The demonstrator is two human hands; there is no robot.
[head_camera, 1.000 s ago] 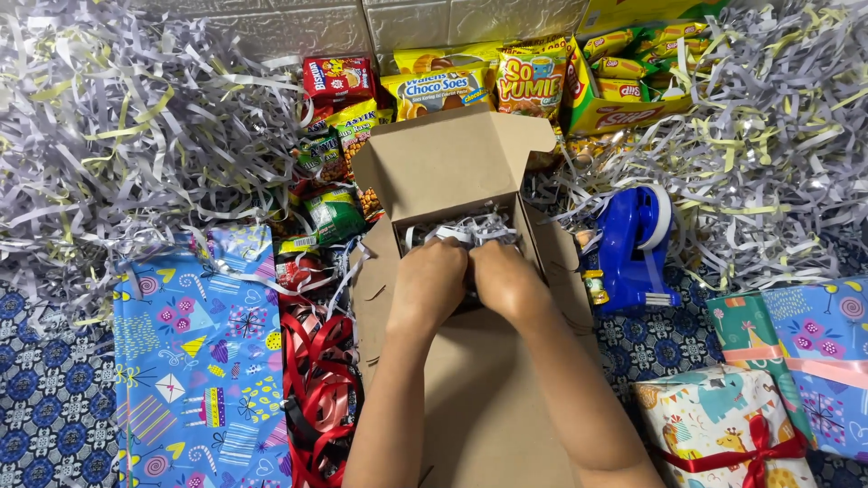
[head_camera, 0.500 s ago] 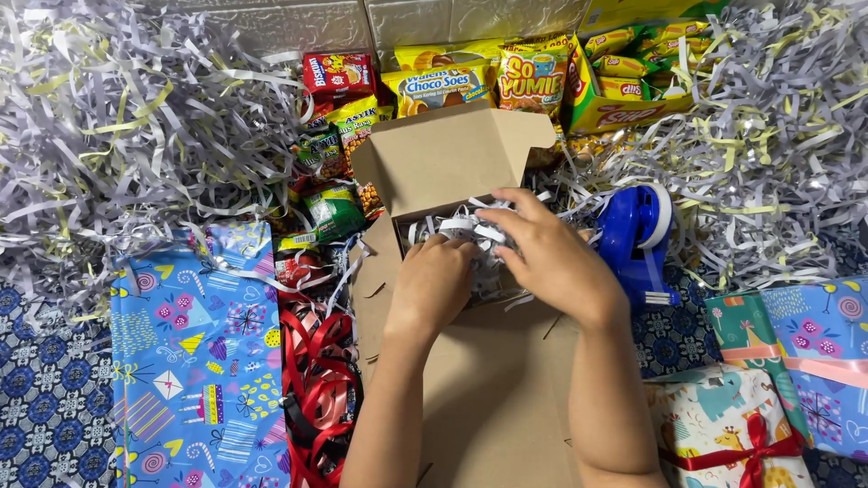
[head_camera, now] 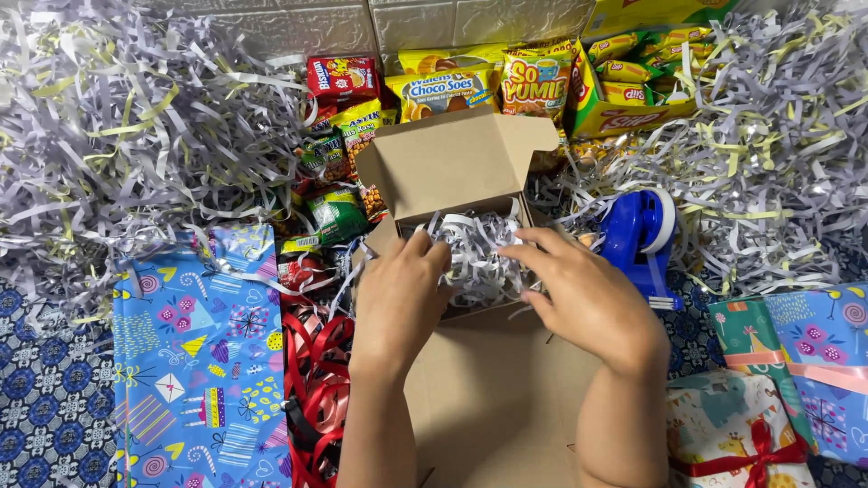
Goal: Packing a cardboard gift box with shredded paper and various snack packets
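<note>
Both hands spread apart; shredded paper [head_camera: 475,248] hides box [head_camera: 452,167] contents.

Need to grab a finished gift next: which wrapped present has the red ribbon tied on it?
The animal-print wrapped present at bottom right; the blue patterned present behind it wears a pink band.
</note>
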